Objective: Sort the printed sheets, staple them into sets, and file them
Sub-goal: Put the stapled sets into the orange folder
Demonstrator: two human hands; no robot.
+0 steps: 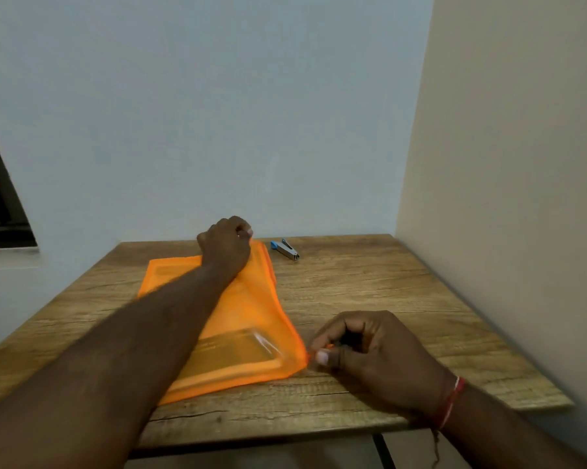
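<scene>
One orange pouch (251, 319) pinched by left hand (226, 247) and right hand (370, 353); one stapler (285, 249) beyond

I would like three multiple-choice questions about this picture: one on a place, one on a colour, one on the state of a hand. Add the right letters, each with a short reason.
1. Where on the wooden table does the stapler lie?
A. past the far end of the zip pouch, apart from it
B. on top of the pouch
C. at the near edge

2. What colour is the zip pouch?
A. green
B. white
C. orange

3. What is the right hand doing?
A. lying flat and open
B. pinching the orange tab at the pouch's near right corner
C. holding the stapler

Answers:
1. A: bare wood shows between the stapler and the pouch's far end.
2. C: the whole pouch is orange.
3. B: thumb and fingers close on the tab, while the left hand grips the far corner.
</scene>
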